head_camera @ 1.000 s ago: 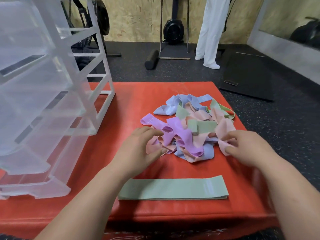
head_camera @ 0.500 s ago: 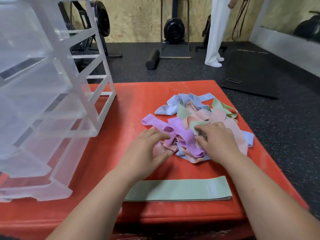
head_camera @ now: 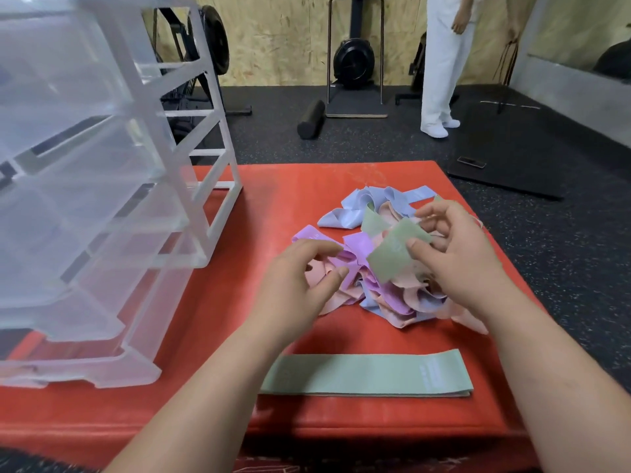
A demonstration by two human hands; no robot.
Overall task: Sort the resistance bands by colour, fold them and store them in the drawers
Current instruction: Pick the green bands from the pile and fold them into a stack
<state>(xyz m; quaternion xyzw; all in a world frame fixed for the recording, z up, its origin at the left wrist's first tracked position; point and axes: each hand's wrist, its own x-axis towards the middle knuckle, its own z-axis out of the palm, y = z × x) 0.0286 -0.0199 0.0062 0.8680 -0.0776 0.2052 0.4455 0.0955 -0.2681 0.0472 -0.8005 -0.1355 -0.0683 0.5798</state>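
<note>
A tangled pile of resistance bands (head_camera: 379, 291) in purple, pink, blue and green lies on the red mat (head_camera: 280, 199). My right hand (head_camera: 454, 254) pinches a green band (head_camera: 392, 254) and holds it lifted above the pile. My left hand (head_camera: 300, 281) rests on the pile's left side, thumb and fingers closed on a purple band (head_camera: 351, 261). Another green band (head_camera: 368, 373) lies flat and straight near the mat's front edge. A clear plastic drawer unit (head_camera: 102, 199) stands on the mat at the left, its drawers pulled partly out.
Dark gym floor surrounds the mat. A person in white trousers (head_camera: 440, 63) stands at the back right. A foam roller (head_camera: 310, 119), a black machine on a stand (head_camera: 353, 63) and a black floor mat (head_camera: 512, 155) lie beyond.
My right hand moved from the pile's right edge to its middle, took a green band and raised it. My left hand stayed on the purple band.
</note>
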